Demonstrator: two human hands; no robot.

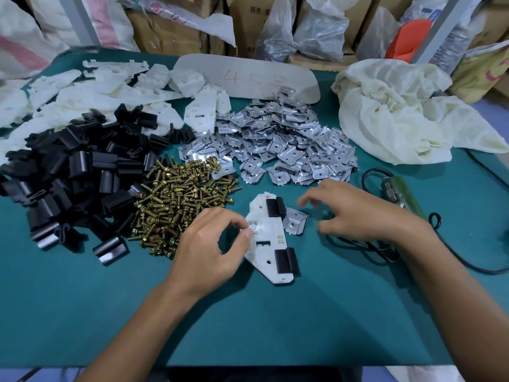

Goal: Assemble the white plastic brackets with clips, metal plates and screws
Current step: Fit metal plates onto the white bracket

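Two bare forearms reach in over the green counter (275, 326), and the action is dead centre. Left hand (209, 238) has thumb and forefinger curled onto the left edge of the white bracket (264, 227), pinching it where it lies flat on the counter. Two black clips (276, 206) already sit on the bracket's right side, one at the far end, one at the near end. Right hand (366, 213) hovers just right of it, fingers (305, 200) loosely spread and bent, nothing in them. Between that hand and the bracket lies a single metal plate (294, 220), right against the bracket's edge.

Crowding the left hand is the heap of brass screws (179, 199), just beside its knuckles. Further left sprawls the pile of loose clips (68, 172). Beyond are the silver plate pile (283, 144) and a heap of spare brackets (96, 86). A black cable (363, 177) loops by the green power tool (399, 194) and runs close past the right wrist. Far right sits a crumpled cream cloth bag (399, 111).
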